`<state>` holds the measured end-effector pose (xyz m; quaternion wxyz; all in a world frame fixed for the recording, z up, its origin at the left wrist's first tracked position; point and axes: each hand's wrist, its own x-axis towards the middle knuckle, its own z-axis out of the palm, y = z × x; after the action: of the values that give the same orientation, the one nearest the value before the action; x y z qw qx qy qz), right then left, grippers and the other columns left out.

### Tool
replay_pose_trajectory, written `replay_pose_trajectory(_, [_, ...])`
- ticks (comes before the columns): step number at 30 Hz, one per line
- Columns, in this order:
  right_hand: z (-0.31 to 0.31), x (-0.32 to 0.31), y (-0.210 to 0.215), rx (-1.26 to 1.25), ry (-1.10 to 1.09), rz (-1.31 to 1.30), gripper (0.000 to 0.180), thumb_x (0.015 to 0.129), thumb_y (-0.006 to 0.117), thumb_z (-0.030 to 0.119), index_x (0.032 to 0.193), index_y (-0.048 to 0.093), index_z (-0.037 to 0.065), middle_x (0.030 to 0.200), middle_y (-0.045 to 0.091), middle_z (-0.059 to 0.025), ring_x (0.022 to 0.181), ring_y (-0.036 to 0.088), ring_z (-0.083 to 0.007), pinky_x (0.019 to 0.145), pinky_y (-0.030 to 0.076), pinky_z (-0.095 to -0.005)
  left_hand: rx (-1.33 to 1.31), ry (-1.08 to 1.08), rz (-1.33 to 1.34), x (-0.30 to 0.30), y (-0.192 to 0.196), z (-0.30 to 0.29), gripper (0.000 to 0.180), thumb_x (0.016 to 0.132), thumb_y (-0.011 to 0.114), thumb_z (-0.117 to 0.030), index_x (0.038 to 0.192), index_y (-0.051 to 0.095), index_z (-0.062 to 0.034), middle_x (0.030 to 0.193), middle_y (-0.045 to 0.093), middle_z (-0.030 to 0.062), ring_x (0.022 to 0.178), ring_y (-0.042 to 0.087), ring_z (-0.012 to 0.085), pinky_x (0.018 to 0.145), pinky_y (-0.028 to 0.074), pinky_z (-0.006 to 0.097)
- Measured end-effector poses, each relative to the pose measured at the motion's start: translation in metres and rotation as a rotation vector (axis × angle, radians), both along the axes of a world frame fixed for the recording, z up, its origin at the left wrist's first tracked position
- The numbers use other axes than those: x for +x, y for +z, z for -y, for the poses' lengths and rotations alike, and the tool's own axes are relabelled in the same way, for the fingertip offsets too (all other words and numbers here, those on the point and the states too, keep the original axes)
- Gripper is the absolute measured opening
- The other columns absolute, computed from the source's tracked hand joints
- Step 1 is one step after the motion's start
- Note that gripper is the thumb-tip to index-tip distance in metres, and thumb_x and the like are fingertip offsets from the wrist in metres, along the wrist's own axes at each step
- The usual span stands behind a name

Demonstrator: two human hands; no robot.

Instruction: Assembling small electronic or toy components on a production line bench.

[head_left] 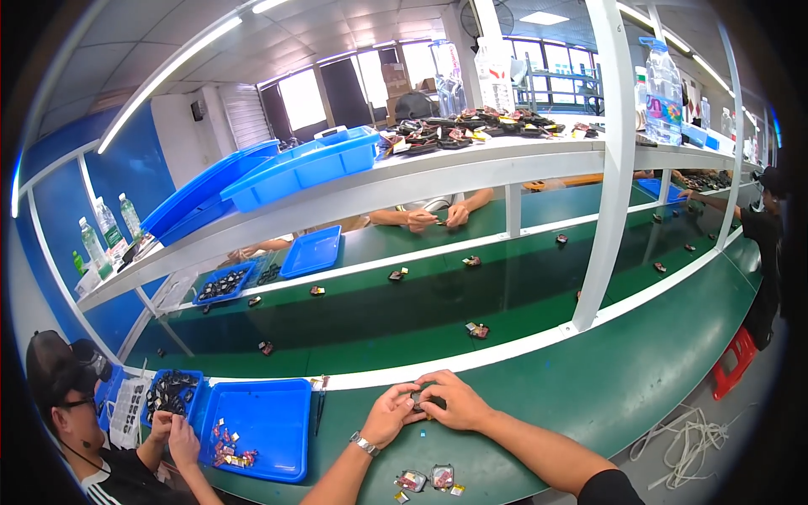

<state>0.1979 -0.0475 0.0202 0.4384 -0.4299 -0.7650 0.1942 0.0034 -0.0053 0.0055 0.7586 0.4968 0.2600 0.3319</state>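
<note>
Pretty clearly a factory assembly line: long green conveyor belt (421, 311) dotted with small parts, blue trays (261, 425) on the counter (640, 379), white shelf (438, 172) overhead, and workers seated along both sides.

Blue walls (126, 181) at left, bright windows (303, 97) far back, ceiling tube lights (168, 71), white shelf frame (619, 160) over green benches (640, 379).

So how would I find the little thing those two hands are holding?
Start at the green workbench along the near edge. Between the left hand and right hand sits a small dark part. Unlike the loose shiny packets nearer the wearer, it is pinched between fingers.
</note>
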Motion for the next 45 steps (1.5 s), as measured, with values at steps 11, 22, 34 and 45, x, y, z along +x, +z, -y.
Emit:
replay_pose_trajectory(11, [0.003,-0.004,-0.004,0.026,-0.06,0.002,0.012,0.08,0.069,0.015,0.09,0.069,0.008,0.117,0.059,-0.0067,0.112,0.052,-0.0269,0.093,0.045,-0.0372,-0.006,0.036,0.006,0.002,-0.004,0.001,0.028,0.099,0.042,-0.004,0.127,0.043,0.0007,0.115,0.06,0.0152,0.107,0.061,0.0227,0.095,0.053,0.039])
replay_pose_trajectory(22, [0.002,-0.013,-0.012,0.198,-0.168,0.027,0.014,0.075,0.071,0.01,0.088,0.07,0.007,0.113,0.06,-0.0067,0.108,0.054,-0.0266,0.089,0.048,-0.0365,0.004,0.043,0.063,0.002,-0.008,0.0,0.027,0.099,0.041,-0.004,0.125,0.043,-0.0001,0.12,0.059,0.0163,0.11,0.06,0.0245,0.098,0.05,0.042])
replay_pose_trajectory(34, [0.001,-0.019,-0.026,-0.118,-0.196,-0.214,0.013,0.08,0.068,0.015,0.092,0.073,0.011,0.12,0.062,-0.0063,0.11,0.055,-0.0278,0.094,0.046,-0.0375,0.014,0.049,0.062,0.002,-0.013,-0.002,0.025,0.098,0.042,-0.004,0.124,0.043,-0.0005,0.121,0.058,0.0157,0.108,0.06,0.0222,0.095,0.051,0.039])
replay_pose_trajectory(45, [0.001,-0.017,-0.027,-0.086,-0.166,-0.18,0.015,0.081,0.068,0.015,0.095,0.072,0.012,0.121,0.06,-0.0064,0.113,0.053,-0.0268,0.097,0.043,-0.0373,0.04,0.063,0.049,0.005,-0.011,0.0,0.023,0.098,0.046,-0.005,0.121,0.044,-0.0019,0.123,0.056,0.018,0.111,0.059,0.0241,0.095,0.051,0.042])
